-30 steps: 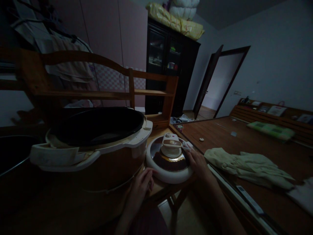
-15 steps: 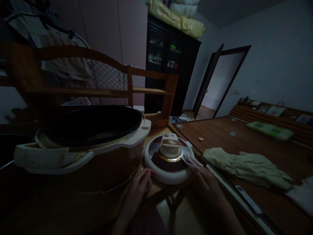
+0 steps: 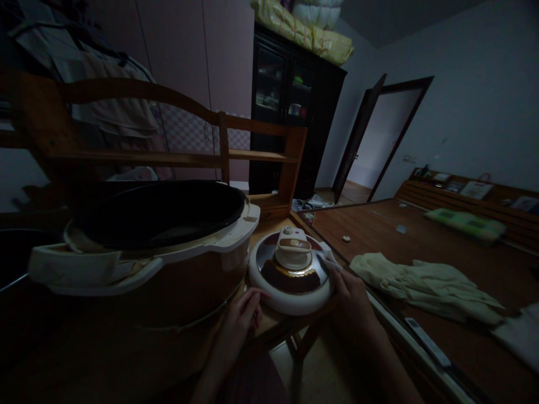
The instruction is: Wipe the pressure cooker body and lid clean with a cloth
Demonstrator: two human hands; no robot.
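A round pressure cooker lid with a white rim, a shiny dark top and a brown-and-white handle lies on the wooden surface. My right hand is closed on a white cloth, pressed against the lid's right side. At the lid's near left edge is my left hand, its fingers curled and touching the white rim; the undersides of the fingers are hidden. Left of the lid stands the open cooker body, brown and white, with a black inner pot in it.
A wooden rack rises behind the cooker. To the right, a brown bed surface holds a pale green garment and a long whitish object. A stool-like frame shows below the table edge. The room is dim.
My right hand has slid the cloth slightly right and away from me, toward the lid's outer rim. My left hand stays nearly where it was at the rim.
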